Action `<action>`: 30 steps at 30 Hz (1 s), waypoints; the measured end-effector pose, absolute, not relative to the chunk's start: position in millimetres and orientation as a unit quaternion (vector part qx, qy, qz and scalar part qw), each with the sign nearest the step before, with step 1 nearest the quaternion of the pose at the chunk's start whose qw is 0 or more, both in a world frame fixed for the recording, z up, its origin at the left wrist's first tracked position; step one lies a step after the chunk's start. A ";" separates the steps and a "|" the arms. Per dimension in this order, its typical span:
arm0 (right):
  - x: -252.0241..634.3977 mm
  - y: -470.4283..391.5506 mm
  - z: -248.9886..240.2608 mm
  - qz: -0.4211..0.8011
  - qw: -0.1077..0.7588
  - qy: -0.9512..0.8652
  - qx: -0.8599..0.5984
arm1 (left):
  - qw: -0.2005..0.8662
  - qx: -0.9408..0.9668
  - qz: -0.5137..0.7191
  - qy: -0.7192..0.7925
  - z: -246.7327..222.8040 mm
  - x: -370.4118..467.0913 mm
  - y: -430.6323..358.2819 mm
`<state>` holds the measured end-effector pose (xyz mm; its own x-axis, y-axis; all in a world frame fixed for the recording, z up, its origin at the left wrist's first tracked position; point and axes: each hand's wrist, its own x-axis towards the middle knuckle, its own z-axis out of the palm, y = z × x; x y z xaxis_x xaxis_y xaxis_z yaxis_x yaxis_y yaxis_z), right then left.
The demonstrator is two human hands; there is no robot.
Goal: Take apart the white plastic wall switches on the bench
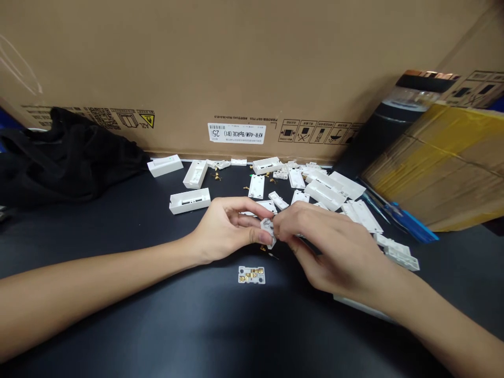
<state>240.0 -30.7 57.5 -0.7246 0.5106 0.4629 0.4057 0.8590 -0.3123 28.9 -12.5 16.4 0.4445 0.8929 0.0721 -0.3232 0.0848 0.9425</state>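
A small white plastic part (267,231) is pinched between the thumb and fingers of my left hand (232,228). Just right of it, the fingers of my right hand (323,241) are closed against its edge; whatever they grip is hidden. Below both hands a white plate with brass contacts (252,275) lies flat on the dark table (189,325). Between that plate and my hands are a small brass piece (263,248) and a tiny thin piece (273,255).
White housings (190,201) and covers (360,215) are scattered behind and right of my hands, with small brass bits among them. Black cloth (66,157) lies at left. At right are a blue-handled tool (413,223), a taped carton (441,168) and a dark bottle. A large cardboard box (236,63) stands behind.
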 end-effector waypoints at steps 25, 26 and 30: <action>244.1 -33.7 87.8 0.245 0.282 -0.863 -0.339 | 0.661 0.536 0.460 0.253 16.4 21.0 -18.8; 243.1 -33.5 85.8 0.280 0.275 -0.854 -0.342 | 0.654 0.540 0.469 0.248 17.0 20.1 -19.8; 239.3 -31.3 78.5 0.414 0.251 -0.814 -0.321 | 0.637 0.552 0.484 0.234 20.2 15.9 -23.2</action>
<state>239.3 -31.3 78.5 -0.6678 0.7303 0.1438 0.3140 0.4515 -0.8352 15.9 -23.2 20.2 0.4216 0.8752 0.2373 -0.3585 -0.0796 0.9301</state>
